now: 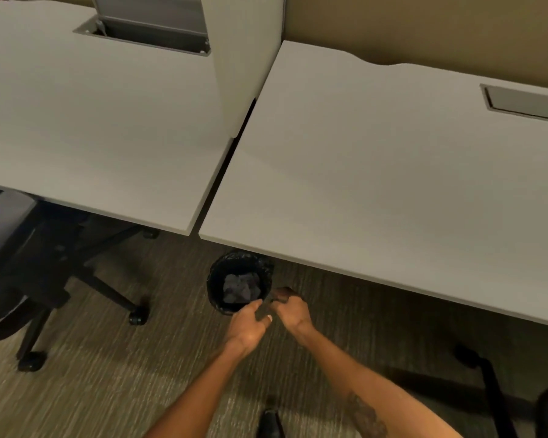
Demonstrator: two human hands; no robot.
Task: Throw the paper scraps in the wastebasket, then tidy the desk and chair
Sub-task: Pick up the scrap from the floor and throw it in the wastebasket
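Small round black wastebasket (238, 281), lined with a glossy black plastic bag, stands upright on the striped carpet, mouth up, half tucked under the front edge of the pale grey laminate desk (393, 184). Crumpled grey paper scraps (241, 287) lie inside it. I hold my left hand (249, 327) loosely open, fingers at the near rim; my right hand (290, 311) curls beside the rim, and I cannot tell whether it pinches the liner. I judge the scraps light, soft and crushable, with no long axis; the basket looks light too, best taken at the rim. A black wheeled office chair (29, 279) stands left, partly pulled out.
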